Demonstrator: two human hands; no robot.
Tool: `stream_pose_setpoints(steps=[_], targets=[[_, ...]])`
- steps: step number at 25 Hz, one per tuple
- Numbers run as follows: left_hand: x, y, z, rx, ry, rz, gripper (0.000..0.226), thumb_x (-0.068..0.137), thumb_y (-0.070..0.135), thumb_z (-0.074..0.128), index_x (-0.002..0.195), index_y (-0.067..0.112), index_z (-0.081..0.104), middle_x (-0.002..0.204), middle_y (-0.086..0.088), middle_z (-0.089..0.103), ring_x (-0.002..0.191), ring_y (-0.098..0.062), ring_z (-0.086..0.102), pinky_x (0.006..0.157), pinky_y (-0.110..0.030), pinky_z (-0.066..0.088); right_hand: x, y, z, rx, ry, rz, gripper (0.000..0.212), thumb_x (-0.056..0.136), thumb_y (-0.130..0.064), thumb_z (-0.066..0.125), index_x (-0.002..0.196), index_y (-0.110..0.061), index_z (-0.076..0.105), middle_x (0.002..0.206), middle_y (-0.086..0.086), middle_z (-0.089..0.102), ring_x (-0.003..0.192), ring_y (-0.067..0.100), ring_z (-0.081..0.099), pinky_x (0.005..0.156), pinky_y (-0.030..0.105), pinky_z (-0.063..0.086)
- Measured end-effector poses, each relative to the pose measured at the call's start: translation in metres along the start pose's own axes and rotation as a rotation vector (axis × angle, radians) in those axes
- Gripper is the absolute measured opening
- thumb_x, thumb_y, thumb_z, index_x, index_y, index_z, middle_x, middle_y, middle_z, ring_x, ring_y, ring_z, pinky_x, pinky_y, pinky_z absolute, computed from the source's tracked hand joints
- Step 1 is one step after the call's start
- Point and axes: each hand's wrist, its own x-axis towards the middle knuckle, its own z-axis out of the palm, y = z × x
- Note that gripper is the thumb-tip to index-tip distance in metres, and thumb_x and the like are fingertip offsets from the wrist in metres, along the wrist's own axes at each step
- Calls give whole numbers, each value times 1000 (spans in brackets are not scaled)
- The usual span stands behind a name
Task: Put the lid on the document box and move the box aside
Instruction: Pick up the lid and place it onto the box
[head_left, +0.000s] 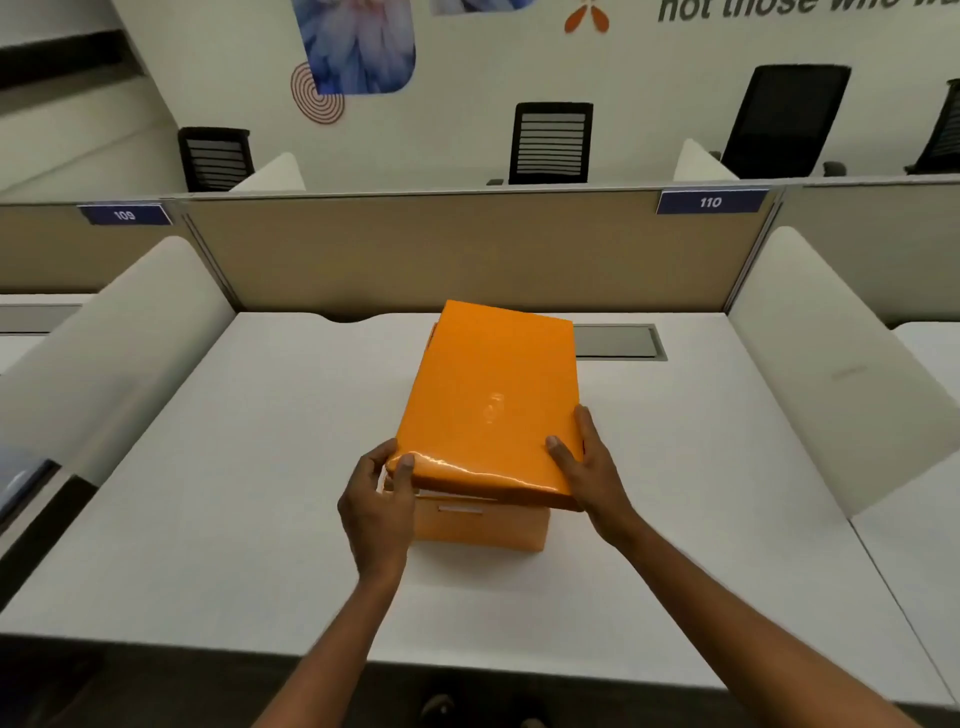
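Note:
A glossy orange lid (493, 395) lies over an orange document box (483, 527) in the middle of the white desk (234, 493). The lid's near edge sits raised and a little skewed, so the box's front wall with a label slot shows under it. My left hand (376, 506) grips the lid's near left corner, thumb on top. My right hand (589, 467) holds the near right corner, thumb on top and fingers along the side. Most of the box is hidden by the lid.
A tan partition (457, 249) closes the back of the desk, with white side dividers left (114, 343) and right (831, 353). A grey cable hatch (618, 341) sits behind the box on the right. Office chairs stand beyond the partition.

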Motion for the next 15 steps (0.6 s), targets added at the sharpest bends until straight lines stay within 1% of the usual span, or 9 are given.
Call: stream_pose_setpoints(steps=[2,3,6,9,11,12,14,15], targets=[[-2,-19,-6,74,-15,-43,47,93,31,68,136,14,61,134,-8,67,122,-27,63,93,-33,51,9,3,9,-124,-43,-58,82,101,-40,51,161,-26,-3,171,2,8,152,30,28,118,54,37],[-3,-26,-9,97,-16,-59,51,92,32,69,139,12,59,136,-9,66,124,-28,62,95,-38,51,14,4,15,-197,-56,-82,84,100,-42,52,161,-25,-3,172,2,3,154,29,23,121,52,32],[0,-46,-14,169,-47,-63,51,92,34,68,137,10,61,134,-11,67,122,-31,64,95,-36,50,26,7,33,-347,-68,-122,93,94,-56,55,162,-22,1,172,2,-5,158,26,9,124,46,21],[8,-63,-19,233,-86,-73,50,92,35,68,136,11,63,129,-12,70,115,-32,68,92,-40,55,34,15,45,-424,-102,-119,105,85,-71,51,162,-22,1,171,0,-11,158,23,2,125,44,18],[15,-72,-23,251,-123,-69,50,92,37,68,136,13,63,128,-11,70,114,-31,68,91,-37,55,35,23,52,-506,-121,-130,106,85,-75,47,162,-21,-3,170,-2,-19,158,22,-6,126,44,14],[19,-76,-25,258,-157,-65,51,91,36,69,137,14,62,130,-10,69,116,-30,67,92,-34,53,36,28,56,-574,-123,-164,105,87,-76,44,162,-20,-4,169,-2,-22,158,21,-12,127,42,10],[25,-82,-26,259,-242,-33,55,92,35,70,141,15,57,136,-5,65,122,-22,63,96,-29,48,35,35,59,-717,-106,-253,103,88,-80,32,162,-17,-3,168,-3,-25,155,19,-23,125,37,0],[28,-84,-26,249,-286,-12,56,92,34,69,143,16,54,137,-2,64,123,-15,60,97,-25,46,33,38,60,-752,-93,-266,102,88,-81,28,162,-17,-2,168,-4,-24,155,17,-25,125,36,-2]])
